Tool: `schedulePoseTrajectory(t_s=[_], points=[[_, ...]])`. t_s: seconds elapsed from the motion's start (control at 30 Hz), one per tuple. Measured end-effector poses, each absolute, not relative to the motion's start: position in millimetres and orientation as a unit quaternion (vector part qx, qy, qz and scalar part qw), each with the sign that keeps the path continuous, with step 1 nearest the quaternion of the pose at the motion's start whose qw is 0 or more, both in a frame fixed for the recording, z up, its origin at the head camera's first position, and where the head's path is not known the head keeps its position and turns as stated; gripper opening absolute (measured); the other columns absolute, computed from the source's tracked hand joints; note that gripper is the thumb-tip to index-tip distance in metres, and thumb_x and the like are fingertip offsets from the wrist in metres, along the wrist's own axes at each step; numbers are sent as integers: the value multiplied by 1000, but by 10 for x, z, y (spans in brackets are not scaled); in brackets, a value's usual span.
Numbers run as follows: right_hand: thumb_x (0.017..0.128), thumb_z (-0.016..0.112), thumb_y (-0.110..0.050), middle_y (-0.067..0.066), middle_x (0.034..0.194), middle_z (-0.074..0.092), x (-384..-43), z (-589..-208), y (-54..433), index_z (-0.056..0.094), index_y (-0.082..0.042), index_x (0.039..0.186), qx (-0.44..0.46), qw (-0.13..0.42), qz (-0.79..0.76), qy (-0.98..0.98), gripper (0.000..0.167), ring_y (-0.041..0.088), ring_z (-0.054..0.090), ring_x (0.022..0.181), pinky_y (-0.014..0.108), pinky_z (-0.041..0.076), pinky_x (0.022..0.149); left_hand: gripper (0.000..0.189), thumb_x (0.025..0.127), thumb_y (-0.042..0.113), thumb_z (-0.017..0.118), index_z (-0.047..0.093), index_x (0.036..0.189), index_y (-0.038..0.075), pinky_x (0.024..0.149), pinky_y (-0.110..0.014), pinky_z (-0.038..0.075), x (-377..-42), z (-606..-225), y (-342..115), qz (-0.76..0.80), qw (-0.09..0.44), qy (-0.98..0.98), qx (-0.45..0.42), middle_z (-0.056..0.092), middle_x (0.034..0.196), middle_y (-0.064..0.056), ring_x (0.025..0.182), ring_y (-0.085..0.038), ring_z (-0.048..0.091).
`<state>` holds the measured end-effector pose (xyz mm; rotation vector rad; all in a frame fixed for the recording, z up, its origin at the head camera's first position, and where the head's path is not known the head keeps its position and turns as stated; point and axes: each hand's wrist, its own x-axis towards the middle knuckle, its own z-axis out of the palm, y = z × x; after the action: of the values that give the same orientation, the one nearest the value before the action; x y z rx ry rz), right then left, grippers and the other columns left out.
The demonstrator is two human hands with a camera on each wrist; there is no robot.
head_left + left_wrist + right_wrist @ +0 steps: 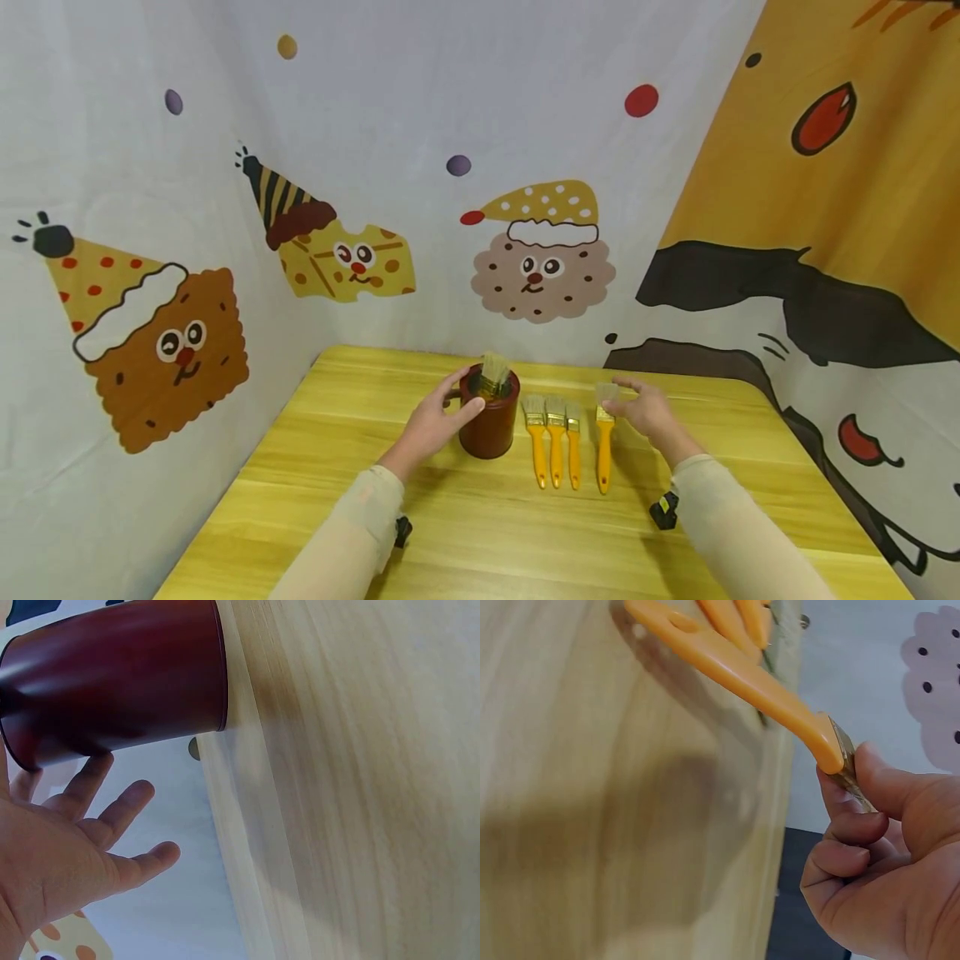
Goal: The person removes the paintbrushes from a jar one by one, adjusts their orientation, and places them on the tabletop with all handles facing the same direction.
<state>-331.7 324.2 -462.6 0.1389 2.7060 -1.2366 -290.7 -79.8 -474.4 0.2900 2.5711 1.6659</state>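
Observation:
A dark red mug (pixel 487 429) stands upright on the table, with a paintbrush (pixel 494 371) in it, bristles up. My left hand (pixel 442 415) holds the mug near its top, thumb at the front of the rim and forefinger behind. In the left wrist view, the other fingers (pixel 124 806) spread beside its dark red wall. My right hand (pixel 648 414) pinches a second paintbrush (pixel 604 446) by its metal band, between thumb and fingers. Its orange handle (pixel 742 679) points toward me in the head view. The right wrist view shows the band partly hidden by the fingers.
Three more orange-handled paintbrushes (pixel 556 442) lie side by side between the mug and the right hand, bristles away from me. The wooden table (pixel 517 533) meets a printed cloth (pixel 420 325) along its back edge.

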Motion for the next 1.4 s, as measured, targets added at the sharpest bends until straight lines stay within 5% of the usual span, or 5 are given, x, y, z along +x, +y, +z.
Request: schedulePoseTrajectory(t_s=[0.33,0.6,1.07,1.4], points=[[105,72,-28,34,170,27,-3372,-4879,3144,42,-6,164,44,96,-413,905,70,58,32,154,72,38,120,74,100,62,68,35,165,47,118,-72,41,-2910,-4756,-799,548,33,830,98,51,164,-8,152,-48,44],[104,74,-25,32,148,59,-3405,-4987,3106,49,0,159,39,75,-384,919,65,47,63,132,60,55,107,70,100,63,68,36,162,54,118,-71,41,-2917,-4734,-779,549,36,829,99,51,164,-6,153,-46,44],[102,76,-29,31,153,56,-3422,-4907,3025,56,-1,153,16,72,-266,961,61,53,54,139,68,46,114,70,101,60,68,35,162,54,119,-72,40,-2895,-4722,-797,549,33,830,94,51,164,-7,153,-46,44],[105,72,-32,34,163,41,-3429,-5049,3123,53,-1,155,11,84,-325,942,63,57,38,151,70,36,122,71,100,63,68,34,162,54,119,-72,40,-2884,-4718,-796,546,33,832,95,51,164,-8,153,-48,44]])
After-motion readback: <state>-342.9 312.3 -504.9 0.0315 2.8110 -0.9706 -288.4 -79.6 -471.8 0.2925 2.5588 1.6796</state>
